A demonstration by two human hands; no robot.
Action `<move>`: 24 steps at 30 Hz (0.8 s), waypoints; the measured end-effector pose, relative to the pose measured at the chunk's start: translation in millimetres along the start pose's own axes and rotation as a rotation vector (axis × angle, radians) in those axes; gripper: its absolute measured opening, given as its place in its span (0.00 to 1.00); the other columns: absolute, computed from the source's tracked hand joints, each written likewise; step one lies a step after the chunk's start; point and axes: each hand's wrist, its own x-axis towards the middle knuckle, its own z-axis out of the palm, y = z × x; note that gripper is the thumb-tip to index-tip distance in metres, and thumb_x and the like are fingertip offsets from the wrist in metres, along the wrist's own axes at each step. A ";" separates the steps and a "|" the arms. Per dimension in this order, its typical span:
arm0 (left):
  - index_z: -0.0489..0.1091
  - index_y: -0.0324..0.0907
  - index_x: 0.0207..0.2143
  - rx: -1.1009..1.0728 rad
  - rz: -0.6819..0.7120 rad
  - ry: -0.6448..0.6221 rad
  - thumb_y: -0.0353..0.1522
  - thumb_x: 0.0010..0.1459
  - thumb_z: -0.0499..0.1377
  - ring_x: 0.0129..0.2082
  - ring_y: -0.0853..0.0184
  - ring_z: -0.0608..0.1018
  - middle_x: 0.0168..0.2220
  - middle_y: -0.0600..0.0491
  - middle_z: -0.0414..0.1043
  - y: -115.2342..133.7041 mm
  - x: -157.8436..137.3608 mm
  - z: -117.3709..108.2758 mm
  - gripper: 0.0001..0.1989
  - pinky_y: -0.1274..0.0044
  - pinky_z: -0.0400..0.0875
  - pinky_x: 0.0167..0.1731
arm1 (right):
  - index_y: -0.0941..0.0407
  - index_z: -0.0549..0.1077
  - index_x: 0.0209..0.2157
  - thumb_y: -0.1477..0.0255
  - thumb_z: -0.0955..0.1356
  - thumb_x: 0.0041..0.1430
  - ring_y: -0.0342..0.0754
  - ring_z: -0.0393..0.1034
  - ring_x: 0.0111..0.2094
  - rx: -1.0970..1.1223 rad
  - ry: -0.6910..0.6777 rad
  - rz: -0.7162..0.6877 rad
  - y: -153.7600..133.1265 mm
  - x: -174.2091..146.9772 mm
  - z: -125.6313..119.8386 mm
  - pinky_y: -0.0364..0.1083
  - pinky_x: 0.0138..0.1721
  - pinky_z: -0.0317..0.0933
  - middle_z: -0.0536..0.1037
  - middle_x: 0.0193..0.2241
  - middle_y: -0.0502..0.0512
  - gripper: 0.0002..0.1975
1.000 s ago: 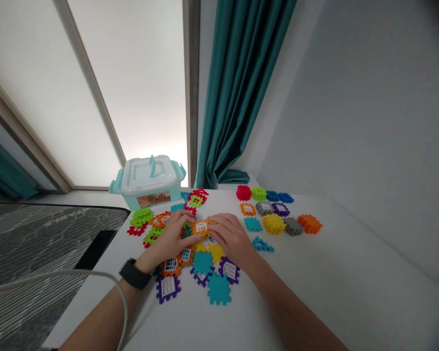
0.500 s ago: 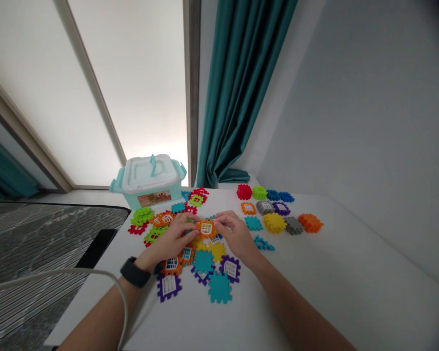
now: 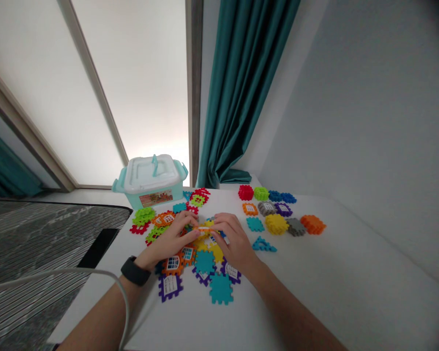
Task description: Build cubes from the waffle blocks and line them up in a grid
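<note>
An orange building tile with a white window insert (image 3: 205, 228) is held between my two hands, tilted nearly edge-on to me. My left hand (image 3: 176, 235), wearing a dark watch on the wrist, pinches its left end. On the right end are the thumb and fingers of my right hand (image 3: 234, 240). Below lie loose tiles: yellow ones (image 3: 216, 252), a turquoise tile (image 3: 205, 262), another turquoise tile (image 3: 221, 288), a purple window tile (image 3: 170, 286) and an orange window tile (image 3: 173, 263). My hands partly hide the pile.
A lidded light-turquoise box (image 3: 153, 183) stands at the back left. Sorted stacks sit on the right, among them red (image 3: 246, 192), yellow (image 3: 276, 224) and orange (image 3: 313, 224) tiles. A blue triangular piece (image 3: 264, 244) lies nearer. A pale cable (image 3: 109, 275) crosses my left forearm.
The orange window tile has tipped from facing me to nearly edge-on between my hands. My right hand has shifted slightly and turned with it.
</note>
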 end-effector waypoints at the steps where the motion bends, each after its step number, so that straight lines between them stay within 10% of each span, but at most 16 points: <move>1: 0.70 0.46 0.43 0.021 0.003 0.030 0.39 0.66 0.56 0.53 0.59 0.72 0.50 0.48 0.69 -0.4 0.1 0.3 0.08 0.64 0.70 0.55 | 0.51 0.71 0.42 0.72 0.65 0.67 0.55 0.69 0.52 -0.004 -0.022 0.010 1.4 0.1 -0.8 0.57 0.53 0.66 0.75 0.45 0.59 0.05; 24: 0.68 0.46 0.50 0.315 0.128 0.198 0.36 0.55 0.67 0.54 0.53 0.69 0.52 0.46 0.65 -5.7 0.3 11.8 0.21 0.59 0.66 0.55 | 0.51 0.67 0.54 0.67 0.70 0.64 0.57 0.66 0.57 0.005 -0.167 0.066 13.0 1.9 -5.8 0.61 0.57 0.63 0.74 0.54 0.60 0.18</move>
